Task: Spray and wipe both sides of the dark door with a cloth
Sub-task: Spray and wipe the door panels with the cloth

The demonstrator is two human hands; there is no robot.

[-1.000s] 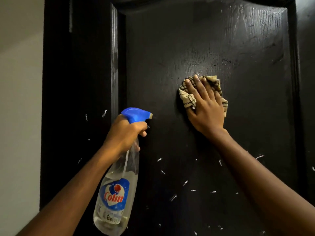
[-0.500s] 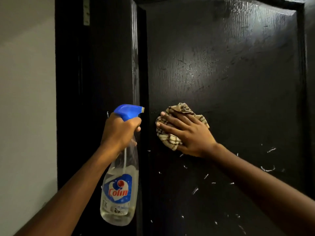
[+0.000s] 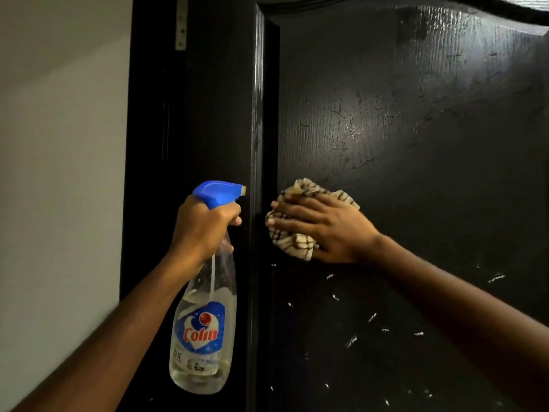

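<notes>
Right hand, fingers flat on the cloth, had slid further left across the door; left hand still gripped the spray bottle, partly full of clear liquid.

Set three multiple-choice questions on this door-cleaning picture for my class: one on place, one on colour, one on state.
1. Where is the cloth?
A. On the floor
B. Under the right hand, against the door
C. Over a shoulder

2. What colour is the bottle's spray head?
A. Red
B. Green
C. Blue

3. What is the left hand doing?
A. Gripping the bottle
B. Hanging open
C. Pressing the door

Answers:
1 B: straight fingers press it to the door.
2 C: the head is plainly blue.
3 A: it wraps round the bottle's neck.
</notes>
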